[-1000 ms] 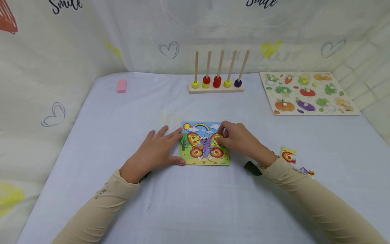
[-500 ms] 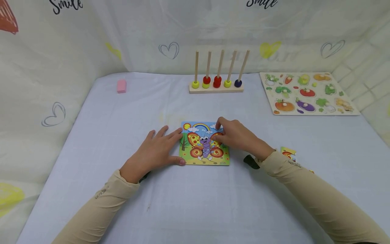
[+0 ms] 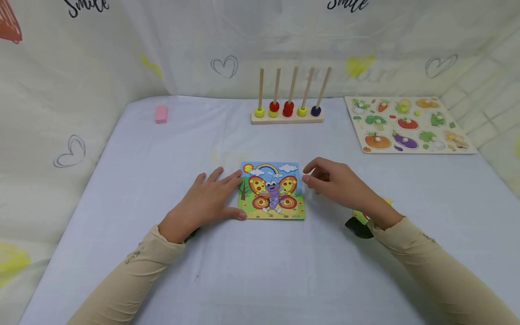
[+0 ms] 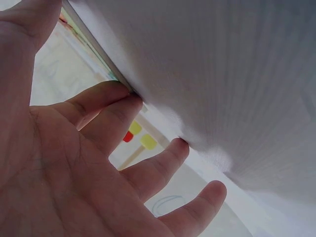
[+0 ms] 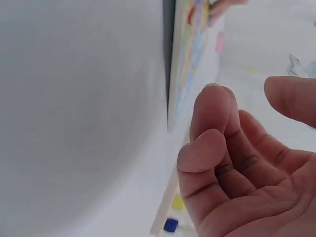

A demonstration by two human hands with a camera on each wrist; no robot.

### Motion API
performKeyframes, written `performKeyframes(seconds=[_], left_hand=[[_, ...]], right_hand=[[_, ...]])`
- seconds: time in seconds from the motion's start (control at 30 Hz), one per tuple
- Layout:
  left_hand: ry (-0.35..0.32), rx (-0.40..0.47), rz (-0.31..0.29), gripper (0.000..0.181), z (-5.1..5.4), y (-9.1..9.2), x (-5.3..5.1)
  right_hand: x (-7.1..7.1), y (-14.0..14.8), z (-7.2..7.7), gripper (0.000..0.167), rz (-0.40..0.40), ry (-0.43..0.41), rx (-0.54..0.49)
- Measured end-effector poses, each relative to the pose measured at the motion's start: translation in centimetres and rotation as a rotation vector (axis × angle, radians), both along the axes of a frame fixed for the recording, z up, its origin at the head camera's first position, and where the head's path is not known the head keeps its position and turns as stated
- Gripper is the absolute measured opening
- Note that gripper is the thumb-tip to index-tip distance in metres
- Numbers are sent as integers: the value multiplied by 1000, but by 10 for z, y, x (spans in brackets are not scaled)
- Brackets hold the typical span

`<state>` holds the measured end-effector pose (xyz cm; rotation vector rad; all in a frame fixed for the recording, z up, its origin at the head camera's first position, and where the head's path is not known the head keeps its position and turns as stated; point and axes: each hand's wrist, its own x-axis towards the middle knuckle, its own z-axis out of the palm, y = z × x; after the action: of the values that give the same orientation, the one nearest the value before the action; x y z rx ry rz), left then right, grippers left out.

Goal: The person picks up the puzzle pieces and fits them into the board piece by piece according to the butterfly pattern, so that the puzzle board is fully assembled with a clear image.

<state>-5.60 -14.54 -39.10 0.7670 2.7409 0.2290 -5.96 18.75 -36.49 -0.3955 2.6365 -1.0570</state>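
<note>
Butterfly puzzle (image 3: 271,192) lies just left of your right hand (image 3: 336,183), thumb and fingers apart, empty; your left hand (image 3: 203,202), fingers spread, touches its left edge.

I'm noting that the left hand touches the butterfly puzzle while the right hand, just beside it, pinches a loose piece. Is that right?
Not quite: the right hand pinches nothing; the right wrist view shows a gap between thumb and fingers. The left hand does touch the butterfly puzzle.
</note>
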Motion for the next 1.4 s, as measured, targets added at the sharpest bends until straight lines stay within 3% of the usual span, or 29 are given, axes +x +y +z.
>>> performKeyframes(seconds=[0.17, 0.47, 0.9, 1.4], left_hand=[[7, -6, -2, 96, -1, 0, 0], [-3, 2, -2, 96, -1, 0, 0], [1, 1, -4, 95, -1, -1, 1], [-7, -7, 0, 96, -1, -1, 0]], right_hand=[[14, 21, 5, 30, -54, 16, -45], [30, 58, 1, 27, -95, 80, -58], [53, 94, -3, 25, -175, 103, -54], [78, 121, -11, 22, -222, 150, 50]])
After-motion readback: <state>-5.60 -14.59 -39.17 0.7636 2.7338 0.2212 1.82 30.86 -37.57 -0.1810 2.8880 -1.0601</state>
